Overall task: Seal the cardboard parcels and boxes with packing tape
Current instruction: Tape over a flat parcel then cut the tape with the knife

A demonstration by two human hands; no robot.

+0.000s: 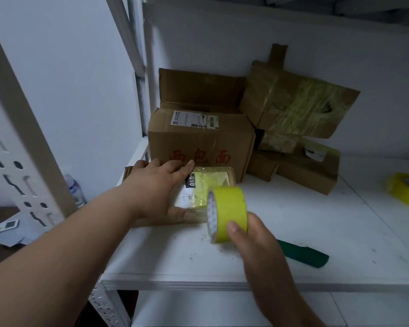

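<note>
The right hand [253, 239] has its grip closed around a yellow tape roll [228, 213], thumb on the outer face, holding it just above the white shelf [293, 232]. A clear strip runs from the roll to a small flat parcel [210, 185], which the left hand [161, 187] presses down with straight, spread fingers. Behind the parcel stands a cardboard box [198, 140] with red lettering, and taped boxes [298, 107] lean to its right. A green cutter [302, 253] lies near the right wrist, a second tape roll [406, 188] at the far right
</note>
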